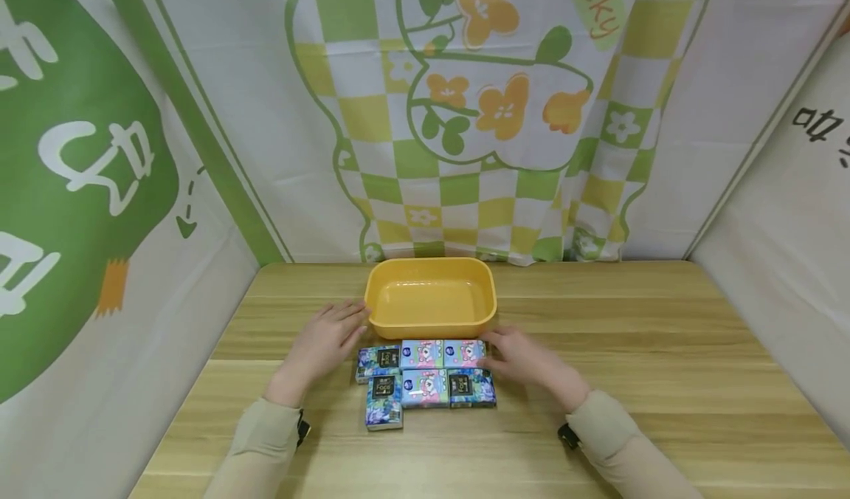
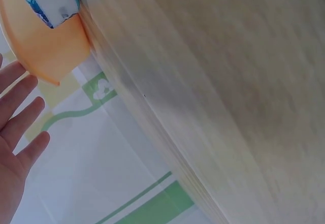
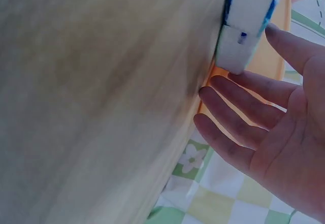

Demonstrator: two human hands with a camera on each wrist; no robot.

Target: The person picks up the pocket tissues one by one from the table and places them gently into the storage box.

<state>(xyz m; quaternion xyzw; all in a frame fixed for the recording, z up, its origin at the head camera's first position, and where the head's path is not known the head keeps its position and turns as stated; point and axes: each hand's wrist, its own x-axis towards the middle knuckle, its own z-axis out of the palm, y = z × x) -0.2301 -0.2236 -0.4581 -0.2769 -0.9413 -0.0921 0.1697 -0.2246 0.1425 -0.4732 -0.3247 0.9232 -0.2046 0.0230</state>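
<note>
Small tissue packs lie flat and close together in front of a yellow basin (image 1: 432, 331). Three are pink and light blue, among them the top right pack (image 1: 464, 353) and the lower middle pack (image 1: 425, 387). Three have dark blue floral wrappers, including the lower left pack (image 1: 384, 410) and the lower right pack (image 1: 473, 387). My left hand (image 1: 328, 340) is at the basin's left side, fingers extended and holding nothing. My right hand (image 1: 527, 355) has its fingertips right at the top right pack's outer end, fingers mostly straight and thumb along the near side.
The wooden table (image 1: 631, 322) extends to both sides of the basin. A checked green and yellow curtain (image 1: 478, 211) hangs behind its back edge. Printed cloth walls (image 1: 219, 211) flank the table. Dark straps with small cameras (image 1: 569, 435) sit on both wrists.
</note>
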